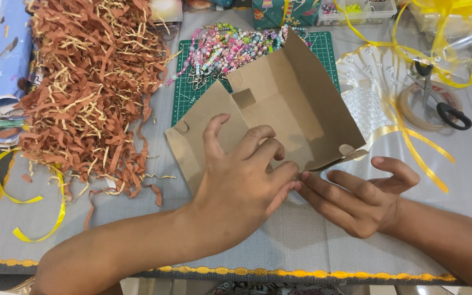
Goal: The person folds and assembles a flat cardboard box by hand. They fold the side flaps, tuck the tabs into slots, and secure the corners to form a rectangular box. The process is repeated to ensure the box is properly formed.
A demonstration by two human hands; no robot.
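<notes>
1. The near edge of the surface (137,240) is covered by a grey cloth trimmed with a yellow scalloped border (301,271), across which both forearms are stretched.
2. The left hand (241,180) is laid palm down on the flat cardboard box blank (290,109), with its fingers (258,139) spread and pressed onto the lower flap; nothing is gripped.
3. The right hand (356,199) is held just beside it, palm turned upward, with its fingers (323,191) loosely open and their tips brought to the lower edge of the cardboard, where they meet the left fingertips.
4. The box blank is found at the middle of the surface, partly unfolded, one panel raised at a tilt and a small tab seen at its right corner.
5. A loop of yellow ribbon (28,213) is laid on the cloth near the left edge.
6. A large heap of brown and tan shredded paper (88,87) is spread to the left of the cardboard.
7. A green cutting mat (187,98) is seen behind the box blank, partly covered by it.
8. A pile of colourful beaded chains (230,46) is placed on the far part of the mat.
9. To the right, black-handled scissors (438,98) are rested on a roll of tape (411,112), with more yellow ribbon (427,54) strewn about and sheets of bubble wrap (364,109) beneath.
</notes>
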